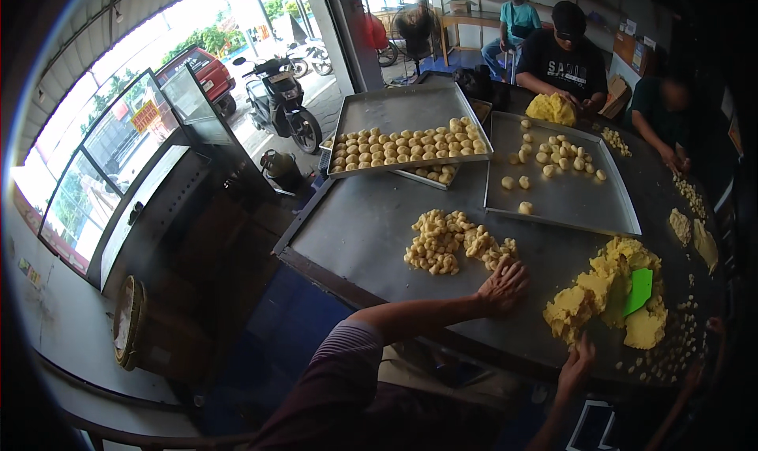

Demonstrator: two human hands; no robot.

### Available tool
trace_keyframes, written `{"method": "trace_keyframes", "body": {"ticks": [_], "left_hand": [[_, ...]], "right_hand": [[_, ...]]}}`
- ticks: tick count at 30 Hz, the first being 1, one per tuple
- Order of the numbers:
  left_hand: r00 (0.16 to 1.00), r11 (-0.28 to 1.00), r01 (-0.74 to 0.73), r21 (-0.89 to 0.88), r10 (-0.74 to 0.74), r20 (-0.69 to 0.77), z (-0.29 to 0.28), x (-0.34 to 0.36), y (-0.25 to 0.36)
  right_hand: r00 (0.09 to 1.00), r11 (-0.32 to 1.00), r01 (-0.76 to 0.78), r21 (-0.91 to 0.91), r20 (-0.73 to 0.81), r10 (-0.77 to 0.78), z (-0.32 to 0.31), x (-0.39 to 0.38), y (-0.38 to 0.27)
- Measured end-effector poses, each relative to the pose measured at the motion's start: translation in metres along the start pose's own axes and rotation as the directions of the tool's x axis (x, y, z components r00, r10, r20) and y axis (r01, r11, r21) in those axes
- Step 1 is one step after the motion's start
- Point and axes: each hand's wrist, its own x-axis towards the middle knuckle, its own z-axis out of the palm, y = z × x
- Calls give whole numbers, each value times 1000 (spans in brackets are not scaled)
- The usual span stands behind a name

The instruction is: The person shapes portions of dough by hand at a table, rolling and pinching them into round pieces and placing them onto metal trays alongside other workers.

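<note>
Standing outside the doorway at the far left is a black motor scooter (283,100). Next, on the far side of the dark metal tabletop (347,234), a rectangular silver metal tray (395,110) holds close rows of round pale-yellow dough balls (403,149). Nearer lies a loose heap of small knobbly pale-yellow dough pieces (434,242). At its near right edge is the person's left hand (503,285), back upward, fingers bent and close together (whether they are clamped on a piece, one cannot tell). Farther right, a second shallow silver metal tray (568,202) carries scattered dough balls. Right of these, on the near side, sits a large crumbly mound of yellow dough (604,293), a flat bright-green scraper (639,291) on it. The right hand (579,366) reaches the mound's near edge, fingers together; their grip cannot be told. Small pale dough bits (671,340) lie strewn at the right.
</note>
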Motion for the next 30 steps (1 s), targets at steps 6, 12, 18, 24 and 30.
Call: {"method": "trace_keyframes", "body": {"ticks": [6,12,18,24,30], "left_hand": [[997,997,-78,-30,78,12,6,-10,-4],[999,992,-29,120,26,28,7,-16,-2],[957,974,225,21,-225,182,-6,-15,13],[988,989,149,1,-149,46,-42,-77,39],[900,861,427,-278,-434,39,-30,-83,31]], "right_hand": [[994,995,98,-20,-45,-99,10,9,12],[975,961,205,-183,118,-186,-25,19,5],[994,978,99,-183,61,-89,-13,16,31],[983,988,73,-137,176,-48,-40,-30,-36],[984,981,94,171,131,-117,-36,-9,5]]}}
